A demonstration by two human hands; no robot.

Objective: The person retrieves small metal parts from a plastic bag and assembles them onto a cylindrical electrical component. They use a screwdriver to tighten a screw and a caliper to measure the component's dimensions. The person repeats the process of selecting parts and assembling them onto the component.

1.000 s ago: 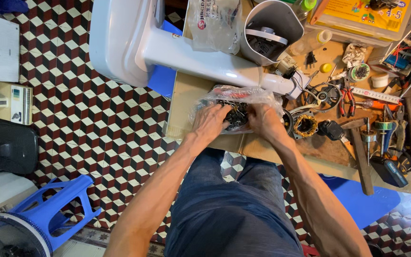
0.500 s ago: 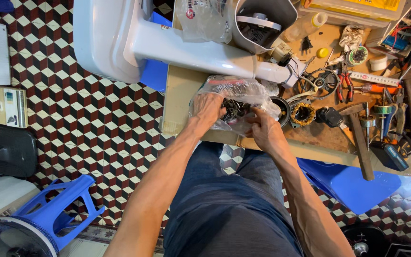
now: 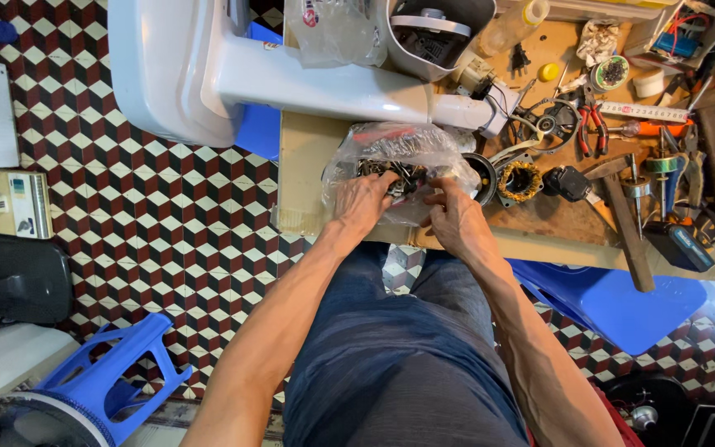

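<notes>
A clear plastic bag [image 3: 395,153] with several small dark metal parts [image 3: 391,171] inside lies on the near edge of a low wooden table [image 3: 308,182]. My left hand [image 3: 363,203] rests in the bag's mouth, fingers on the parts. My right hand [image 3: 454,217] pinches the bag's right side next to them. Both forearms reach forward from my lap in blue jeans.
A white fan stand and base [image 3: 208,74] lies across the table's far left. A motor stator with copper windings [image 3: 520,180], pliers [image 3: 593,124], a hammer [image 3: 622,219], and several other tools crowd the right side. A blue stool [image 3: 117,377] stands on the checkered floor.
My hands have shifted slightly right and apart in the bag; the view has swung a little so the table sits lower and more to the right.
</notes>
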